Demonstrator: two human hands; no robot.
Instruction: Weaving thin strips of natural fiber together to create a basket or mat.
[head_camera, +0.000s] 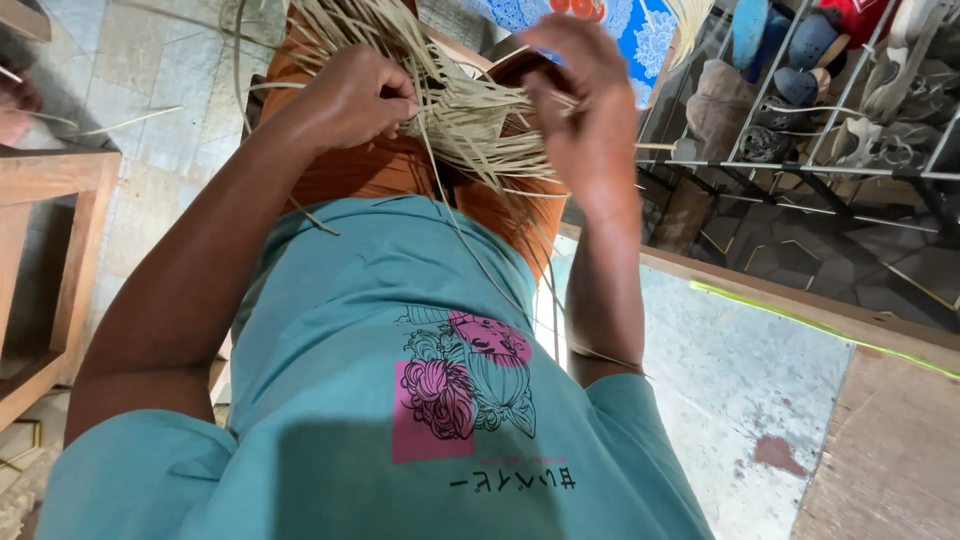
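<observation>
Head view looks down the teal shirt to both grips at the top of the frame: left hand closed on the dry straw strips, right hand pinching strands from the far side. Weaving like this likely goes best with strands kept taut and sorted, loose ends trailing over the orange cloth, shoe rack upper right

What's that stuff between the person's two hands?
In the head view, a bundle of pale dried straw strips fills the gap between the left hand and the right hand; both hands grip into it.
</observation>
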